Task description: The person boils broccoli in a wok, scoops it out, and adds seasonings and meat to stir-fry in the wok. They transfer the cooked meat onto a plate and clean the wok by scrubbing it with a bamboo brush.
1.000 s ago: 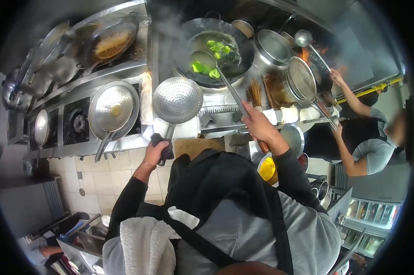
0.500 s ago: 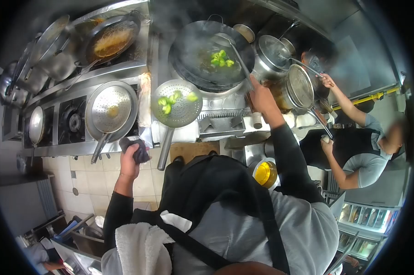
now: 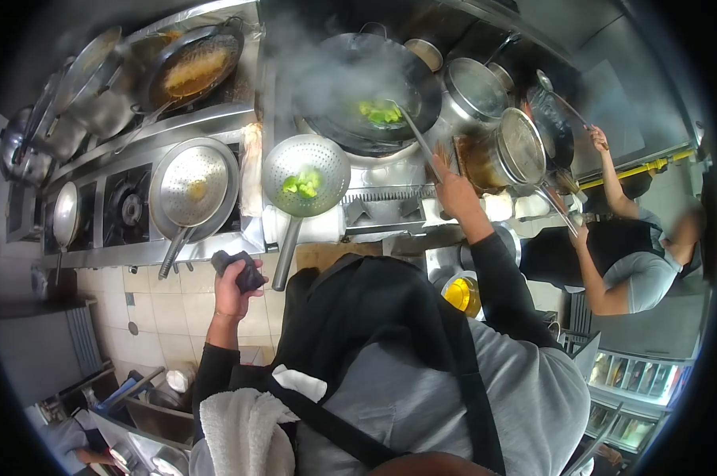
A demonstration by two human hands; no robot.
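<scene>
Closed around a dark cloth [image 3: 240,272], my left hand [image 3: 230,289] is beside the handle of a perforated strainer [image 3: 307,163]. Several green vegetable pieces [image 3: 302,183] lie in that strainer. My right hand [image 3: 458,194] grips the handle of a long ladle [image 3: 422,143], whose head is down in a large dark wok [image 3: 358,131] at the top centre. More green pieces [image 3: 380,111] are in the wok beside the ladle head. Steam hides the wok's left part.
A co-worker [image 3: 632,250] at the right holds a ladle over another wok [image 3: 550,127]. Left on the stove are a second strainer [image 3: 192,178] over a pan and a wok with brown liquid [image 3: 193,75]. A pot of yellow liquid [image 3: 462,293] stands below my right forearm.
Green pieces have gone from the wok into the strainer since the first frame. My left hand has let go of the strainer handle and moved left. The ladle head has shifted within the wok.
</scene>
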